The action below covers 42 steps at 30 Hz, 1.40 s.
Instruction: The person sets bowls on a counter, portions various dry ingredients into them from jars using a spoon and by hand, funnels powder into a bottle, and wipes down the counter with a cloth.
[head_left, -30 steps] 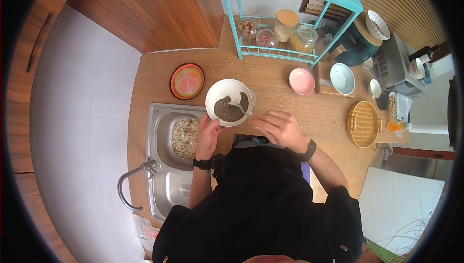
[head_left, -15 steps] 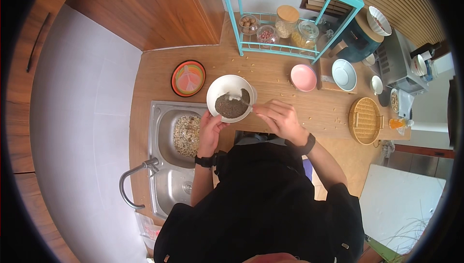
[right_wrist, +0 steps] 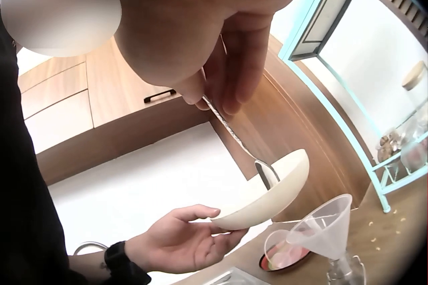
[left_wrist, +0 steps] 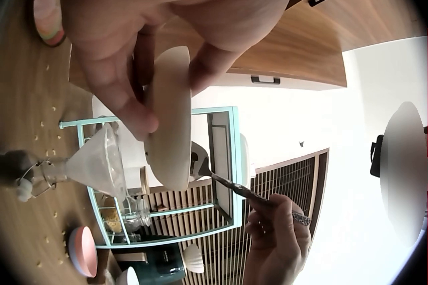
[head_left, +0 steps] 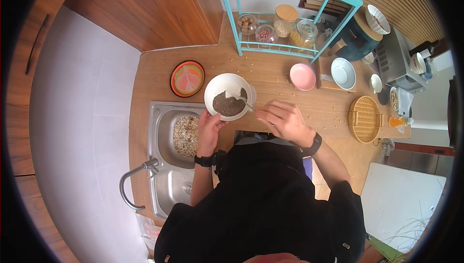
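Observation:
In the head view, my left hand (head_left: 209, 132) grips the near left rim of a white bowl (head_left: 215, 85) that is held up over the counter. Dark, coarse grains (head_left: 228, 106) cover much of the bowl's inside. My right hand (head_left: 285, 120) pinches a spoon (head_left: 248, 104) by its handle, its tip down among the grains. The right wrist view shows the spoon's twisted metal handle (right_wrist: 231, 128) slanting into the tilted bowl. Just beneath the bowl, a translucent funnel (right_wrist: 324, 228) sits in the neck of a clear glass bottle (right_wrist: 344, 271).
On my left is a steel sink (head_left: 155, 137) with mixed grains (head_left: 185, 136) in one basin. Colourful stacked plates (head_left: 187, 78), a pink bowl (head_left: 302, 77), a pale blue bowl (head_left: 343, 74) and a wicker tray (head_left: 366, 119) stand around. A turquoise rack (head_left: 278, 52) with jars rises behind.
The spoon has moved about within the bowl, shifting the dark grains. The bowl and my left hand stay in nearly the same place.

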{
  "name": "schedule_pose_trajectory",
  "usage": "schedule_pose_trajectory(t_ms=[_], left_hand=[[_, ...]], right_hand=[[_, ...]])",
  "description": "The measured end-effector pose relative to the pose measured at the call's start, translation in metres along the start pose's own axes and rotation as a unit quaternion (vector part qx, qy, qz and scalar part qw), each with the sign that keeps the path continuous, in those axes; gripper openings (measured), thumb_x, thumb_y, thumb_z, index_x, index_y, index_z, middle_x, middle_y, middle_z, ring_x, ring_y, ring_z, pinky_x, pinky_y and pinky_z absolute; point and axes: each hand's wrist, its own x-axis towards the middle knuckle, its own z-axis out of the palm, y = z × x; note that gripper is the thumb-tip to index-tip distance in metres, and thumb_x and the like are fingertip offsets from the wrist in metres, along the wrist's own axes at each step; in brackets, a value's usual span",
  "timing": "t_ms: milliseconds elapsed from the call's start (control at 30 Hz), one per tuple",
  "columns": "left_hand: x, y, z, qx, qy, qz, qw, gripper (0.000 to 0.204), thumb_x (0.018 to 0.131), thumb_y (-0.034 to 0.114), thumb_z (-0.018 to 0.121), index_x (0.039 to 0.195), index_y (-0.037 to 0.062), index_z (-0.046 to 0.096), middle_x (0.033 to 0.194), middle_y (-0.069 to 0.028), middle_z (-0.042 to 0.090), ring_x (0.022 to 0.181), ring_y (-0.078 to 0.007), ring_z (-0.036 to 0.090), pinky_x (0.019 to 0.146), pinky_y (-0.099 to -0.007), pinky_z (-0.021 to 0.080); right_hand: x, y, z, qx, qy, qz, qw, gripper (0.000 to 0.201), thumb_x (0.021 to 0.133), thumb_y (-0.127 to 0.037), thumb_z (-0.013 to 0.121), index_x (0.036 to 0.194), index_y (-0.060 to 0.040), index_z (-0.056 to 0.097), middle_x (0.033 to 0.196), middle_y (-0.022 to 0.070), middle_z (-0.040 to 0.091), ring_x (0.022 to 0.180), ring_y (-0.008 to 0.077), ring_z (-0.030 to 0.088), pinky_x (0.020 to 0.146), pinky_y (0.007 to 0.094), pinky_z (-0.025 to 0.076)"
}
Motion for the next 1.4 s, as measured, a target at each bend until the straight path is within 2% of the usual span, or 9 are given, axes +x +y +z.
schedule_pose_trajectory(t_ms=[233,300,533,600,633,700,733,1100,1400], left_hand=[[0.0,-0.002,-0.001,-0.003,0.001,0.001,1.0,0.033,0.095,0.007,0.06,0.125,0.0013,0.05,0.113,-0.0104,0.065,0.097,-0.0193,0.067,0.084,-0.0344,0.057],[0.0,-0.002,-0.001,-0.003,0.003,0.004,1.0,0.033,0.095,0.007,0.06,0.125,0.0012,0.05,0.114,-0.0106,0.065,0.098,-0.0193,0.067,0.084,-0.0345,0.057],[0.001,0.003,-0.002,0.006,0.0,0.006,1.0,0.03,0.095,0.007,0.061,0.122,0.0006,0.049,0.113,-0.0114,0.065,0.098,-0.0194,0.067,0.084,-0.035,0.057],[0.002,0.003,-0.002,0.005,0.004,0.004,1.0,0.029,0.095,0.008,0.061,0.121,0.0006,0.05,0.113,-0.0115,0.065,0.097,-0.0194,0.067,0.084,-0.035,0.057],[0.003,0.004,-0.001,0.002,0.004,-0.003,1.0,0.028,0.096,0.009,0.062,0.12,0.0006,0.05,0.112,-0.0117,0.066,0.097,-0.0194,0.067,0.084,-0.0351,0.057],[0.003,0.007,0.0,-0.001,0.004,-0.009,1.0,0.027,0.096,0.01,0.062,0.119,0.0007,0.05,0.111,-0.0119,0.066,0.096,-0.0194,0.067,0.084,-0.0351,0.057],[0.004,0.007,0.002,-0.001,0.003,-0.013,1.0,0.026,0.097,0.01,0.062,0.118,0.0008,0.05,0.11,-0.0117,0.066,0.095,-0.0193,0.067,0.084,-0.0352,0.057],[0.008,-0.003,0.014,0.019,-0.004,-0.009,1.0,0.021,0.097,0.01,0.063,0.113,0.0021,0.052,0.106,-0.0103,0.067,0.094,-0.0186,0.068,0.084,-0.0356,0.058],[0.006,0.003,-0.002,0.026,0.009,0.007,1.0,0.022,0.096,0.009,0.064,0.114,0.0018,0.052,0.106,-0.0106,0.068,0.094,-0.0187,0.068,0.085,-0.0357,0.059]], right_hand=[[0.004,-0.002,-0.002,-0.094,-0.023,-0.036,0.995,0.017,0.08,-0.007,0.073,0.097,-0.0051,0.07,0.087,0.0057,0.069,0.073,0.02,0.064,0.06,0.0313,0.056],[0.005,-0.006,-0.001,-0.008,-0.003,-0.02,1.0,0.015,0.08,-0.008,0.073,0.094,-0.0044,0.069,0.088,0.0062,0.069,0.073,0.0201,0.064,0.059,0.0317,0.055],[0.006,0.017,0.0,-0.01,0.023,0.077,0.997,0.01,0.086,-0.009,0.071,0.094,-0.0022,0.071,0.081,0.0097,0.068,0.067,0.0244,0.063,0.057,0.0344,0.052],[-0.003,0.027,0.012,0.105,0.03,0.302,0.947,0.014,0.093,-0.012,0.067,0.098,0.0008,0.071,0.08,0.0117,0.069,0.066,0.0217,0.065,0.06,0.0321,0.052],[-0.004,0.032,0.015,0.106,0.03,0.302,0.947,0.014,0.093,-0.012,0.067,0.098,0.0008,0.071,0.08,0.0117,0.069,0.066,0.0217,0.065,0.06,0.0321,0.052],[-0.002,0.041,0.021,0.264,0.068,0.395,0.877,0.023,0.099,-0.016,0.062,0.099,0.0046,0.071,0.083,0.012,0.072,0.069,0.0159,0.066,0.066,0.0287,0.053],[-0.006,0.045,0.027,0.265,0.068,0.394,0.877,0.023,0.099,-0.016,0.062,0.099,0.0046,0.071,0.083,0.012,0.072,0.069,0.0159,0.066,0.066,0.0287,0.053],[-0.027,0.045,0.075,0.534,0.129,0.516,0.657,0.027,0.101,-0.021,0.059,0.106,0.0038,0.068,0.092,0.0104,0.073,0.077,0.0116,0.066,0.075,0.0262,0.055],[-0.029,0.06,0.065,0.535,0.166,0.505,0.657,0.026,0.101,-0.02,0.059,0.106,0.0033,0.068,0.091,0.0099,0.073,0.076,0.012,0.066,0.073,0.0262,0.055]])
